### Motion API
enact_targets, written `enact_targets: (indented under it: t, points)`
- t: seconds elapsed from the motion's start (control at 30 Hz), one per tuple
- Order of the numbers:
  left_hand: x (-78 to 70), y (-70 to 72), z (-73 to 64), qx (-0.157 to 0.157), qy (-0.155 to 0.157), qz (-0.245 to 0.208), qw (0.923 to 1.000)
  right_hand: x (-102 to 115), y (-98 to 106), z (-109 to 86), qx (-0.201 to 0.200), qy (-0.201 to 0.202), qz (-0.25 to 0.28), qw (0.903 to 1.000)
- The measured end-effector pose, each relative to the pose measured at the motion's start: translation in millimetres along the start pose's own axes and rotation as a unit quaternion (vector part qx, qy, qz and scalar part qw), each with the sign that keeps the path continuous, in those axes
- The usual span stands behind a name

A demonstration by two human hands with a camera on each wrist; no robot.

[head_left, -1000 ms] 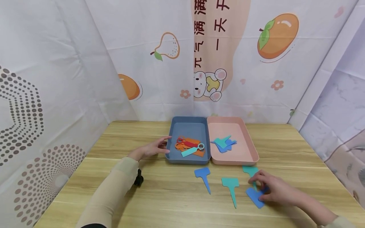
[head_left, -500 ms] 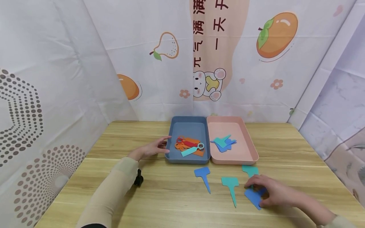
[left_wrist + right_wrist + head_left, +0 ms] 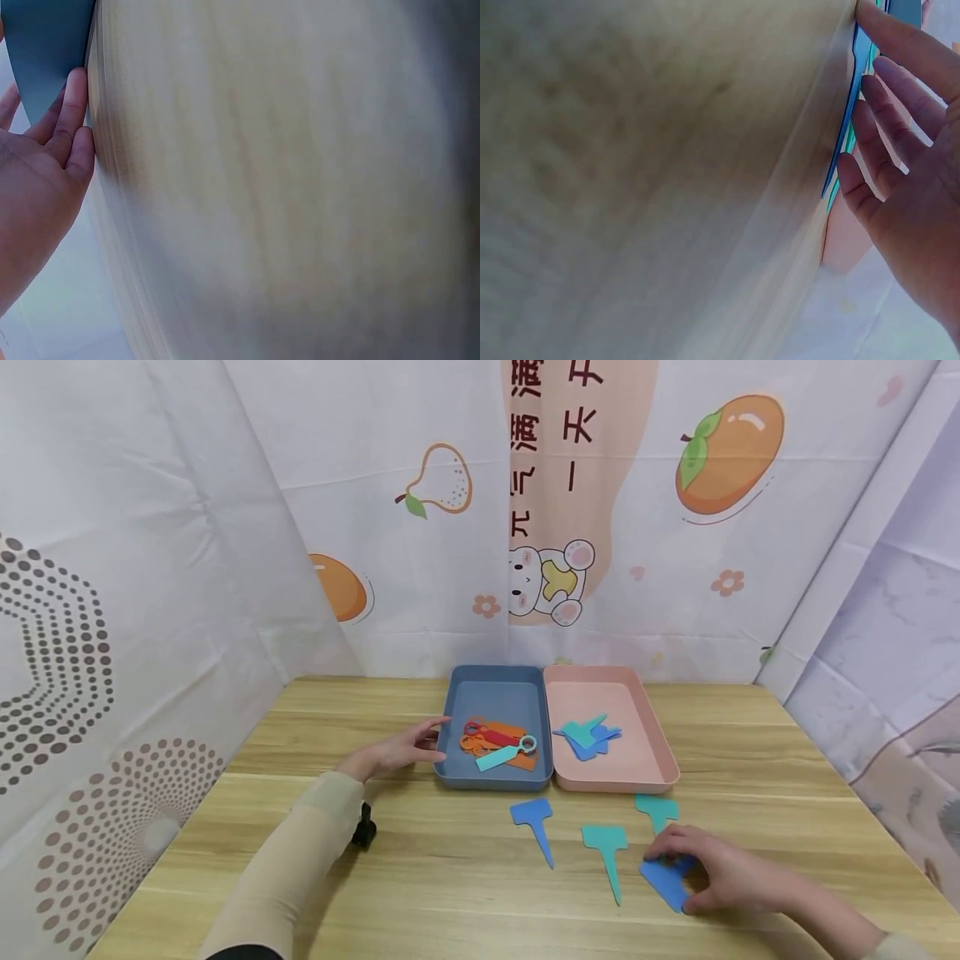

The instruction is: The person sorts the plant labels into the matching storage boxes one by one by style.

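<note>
In the head view my right hand pinches a blue T-shaped plant label between thumb and fingertips, low over the wooden table; its stem is mostly hidden under the fingers. Just behind lies a teal T-shaped label, its lower part covered by the hand. Another teal label and a blue label lie flat to the left. My left hand touches the left wall of the blue-grey tray; in the left wrist view its fingers lie fairly straight along that wall.
Inside the blue-grey tray are orange and red ring-ended tags and a teal ring-ended tag. The adjoining pink tray holds teal and blue T-shaped labels. A small black object is by the left forearm. Printed curtains stand behind.
The right hand has shifted slightly toward the near edge, and the blue label beneath it has slid a little left and nearer. The left hand stays at the tray.
</note>
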State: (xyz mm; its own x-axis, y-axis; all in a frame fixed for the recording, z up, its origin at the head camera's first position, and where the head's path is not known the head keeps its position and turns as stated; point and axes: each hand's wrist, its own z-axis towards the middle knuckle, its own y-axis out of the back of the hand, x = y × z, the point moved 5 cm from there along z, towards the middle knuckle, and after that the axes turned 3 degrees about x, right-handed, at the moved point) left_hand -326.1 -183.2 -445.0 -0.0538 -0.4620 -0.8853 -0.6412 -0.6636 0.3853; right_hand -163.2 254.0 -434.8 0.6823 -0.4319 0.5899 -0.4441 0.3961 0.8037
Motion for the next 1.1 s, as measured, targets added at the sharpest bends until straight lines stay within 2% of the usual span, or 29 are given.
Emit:
enact_targets:
  t: [0.17, 0.37, 0.73, 0.93, 1.1]
  points:
    - [1.1, -0.1, -0.2, -0.001, 0.007, 0.0, 1.0, -0.5, 0.0, 3.1, 0.015, -0.001, -0.005, 0.9999]
    - [3.6, -1.2, -0.2, -0.001, 0.015, -0.007, 0.9999, -1.9, 0.0, 11.0, 0.04, 0.019, 0.025, 0.9987]
    - [1.7, 0.3, 1.0, 0.003, 0.007, -0.009, 0.9999, -4.3, 2.8, 18.8, 0.054, -0.024, 0.036, 0.9976]
    - [2.0, -0.2, 0.8, 0.002, 0.009, -0.014, 0.9999, -6.7, 0.7, 21.5, 0.066, -0.062, 0.106, 0.9902]
    - [1.1, 0.4, 0.4, -0.001, 0.012, -0.016, 0.9998, -6.0, 3.9, 24.0, 0.049, -0.03, 0.157, 0.9859]
